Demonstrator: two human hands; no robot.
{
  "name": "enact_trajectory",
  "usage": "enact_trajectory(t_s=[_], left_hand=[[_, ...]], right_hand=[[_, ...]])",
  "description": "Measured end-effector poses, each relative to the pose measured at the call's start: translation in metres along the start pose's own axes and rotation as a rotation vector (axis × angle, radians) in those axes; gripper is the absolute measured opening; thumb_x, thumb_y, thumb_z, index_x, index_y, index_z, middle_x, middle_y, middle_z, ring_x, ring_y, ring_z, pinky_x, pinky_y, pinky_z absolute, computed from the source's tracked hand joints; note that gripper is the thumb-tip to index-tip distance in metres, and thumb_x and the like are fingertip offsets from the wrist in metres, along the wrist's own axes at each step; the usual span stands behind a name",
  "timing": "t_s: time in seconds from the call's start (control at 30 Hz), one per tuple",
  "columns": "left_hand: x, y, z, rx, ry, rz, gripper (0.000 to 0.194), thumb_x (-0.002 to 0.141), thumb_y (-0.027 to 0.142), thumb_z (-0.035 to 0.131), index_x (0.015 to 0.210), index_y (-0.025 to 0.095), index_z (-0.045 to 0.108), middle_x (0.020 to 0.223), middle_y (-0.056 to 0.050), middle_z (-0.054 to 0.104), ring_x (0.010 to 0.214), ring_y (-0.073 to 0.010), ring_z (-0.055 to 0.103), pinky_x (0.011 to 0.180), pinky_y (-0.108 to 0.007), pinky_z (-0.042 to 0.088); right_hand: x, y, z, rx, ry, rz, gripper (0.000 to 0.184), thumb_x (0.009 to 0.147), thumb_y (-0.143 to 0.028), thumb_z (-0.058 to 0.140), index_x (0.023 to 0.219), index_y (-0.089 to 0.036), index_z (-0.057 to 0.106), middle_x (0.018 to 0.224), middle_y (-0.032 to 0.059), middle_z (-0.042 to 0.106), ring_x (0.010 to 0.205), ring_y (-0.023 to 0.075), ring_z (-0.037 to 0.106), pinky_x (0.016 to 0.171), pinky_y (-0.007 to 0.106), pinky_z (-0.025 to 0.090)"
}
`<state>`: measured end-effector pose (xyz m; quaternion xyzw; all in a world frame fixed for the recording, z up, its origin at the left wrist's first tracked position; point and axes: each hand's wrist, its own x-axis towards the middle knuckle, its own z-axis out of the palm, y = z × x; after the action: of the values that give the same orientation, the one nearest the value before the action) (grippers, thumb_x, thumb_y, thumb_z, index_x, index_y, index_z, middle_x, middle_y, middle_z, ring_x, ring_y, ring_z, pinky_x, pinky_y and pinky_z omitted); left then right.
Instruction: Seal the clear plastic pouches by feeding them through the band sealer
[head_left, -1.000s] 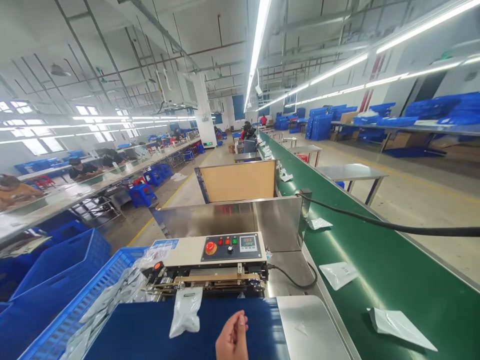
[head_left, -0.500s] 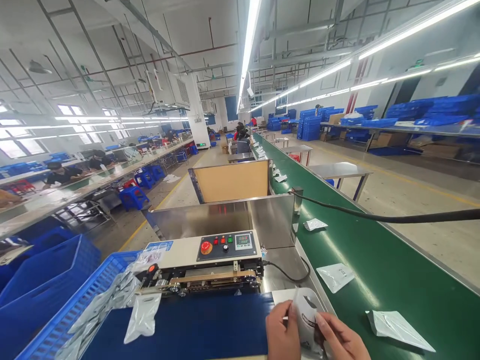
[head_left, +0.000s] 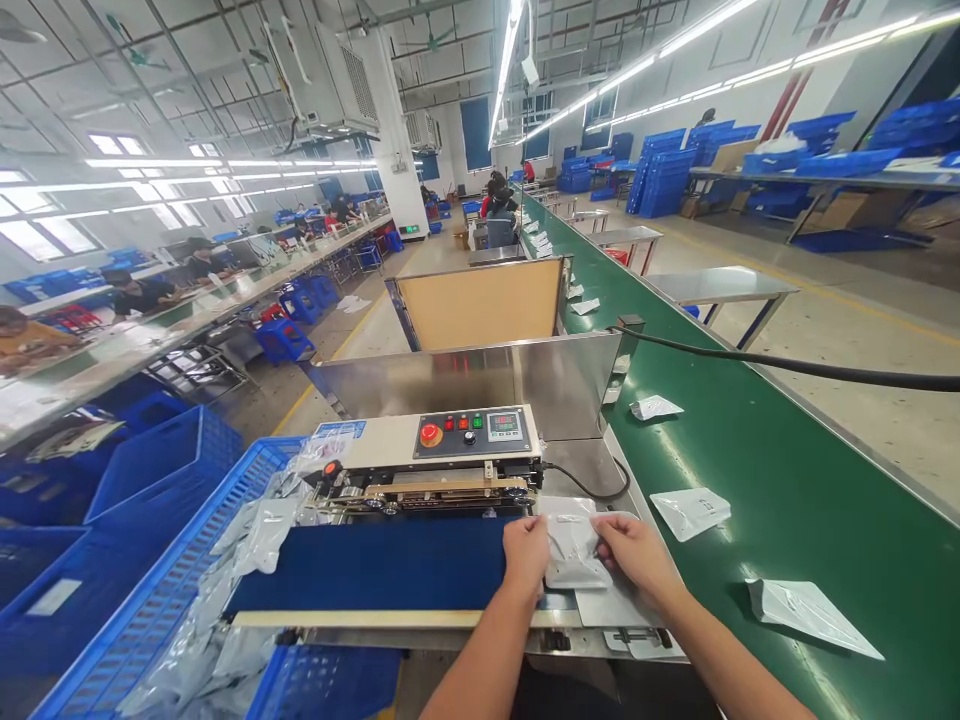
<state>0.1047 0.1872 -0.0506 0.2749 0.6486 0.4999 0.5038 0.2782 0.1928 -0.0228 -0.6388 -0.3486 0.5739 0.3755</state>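
At the lower right of centre, a shiny white plastic pouch [head_left: 574, 552] is pinched in the fingers of the left hand [head_left: 636, 555] and right hand [head_left: 527, 552].

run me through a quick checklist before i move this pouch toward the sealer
1. Grip on the pouch: ok, left hand and right hand hold it at opposite sides.
2. Fingers out of the rollers: ok, though the left hand is close.
3. Pouch's upper edge flat and unwrinkled: cannot tell, glare and size hide it.
4. Display lit: ok, digits glow, but the reading is too blurred to check.
5. Left end of the blue belt unobstructed: not ok, another pouch overlaps it.
6. Room in the basket: cannot tell, pouches are heaped inside.
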Motion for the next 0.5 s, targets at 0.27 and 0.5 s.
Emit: enact_trajectory(t_s=[0.27,0.5], left_hand=[[0.021,0.016,-0.059,-0.04,0.144,0.049,0.059,0.065,0.069,0.085,0.067,0.011,0.078,0.065,-0.008,0.071,0.061,-0.0183,0.06,0.058,-0.027,0.041],[0.003,0.02,-0.136,-0.082,0.316,0.058,0.048,0.077,0.055,0.087,0.102,0.014,0.084,0.1,-0.011,0.083,0.098,-0.0306,0.078,0.084,-0.037,0.062]], right_hand=[[0.015,-0.019,0.072,-0.027,-0.124,0.02,0.024,0.081,-0.037,0.083,0.078,-0.016,0.072,0.059,0.0013,0.067,0.049,0.0113,0.058,0.048,0.021,0.05],[-0.001,0.0,0.027,-0.075,-0.104,-0.059,0.05,0.078,-0.062,0.078,0.104,-0.018,0.08,0.09,0.0096,0.08,0.067,0.0212,0.07,0.055,0.031,0.053]])
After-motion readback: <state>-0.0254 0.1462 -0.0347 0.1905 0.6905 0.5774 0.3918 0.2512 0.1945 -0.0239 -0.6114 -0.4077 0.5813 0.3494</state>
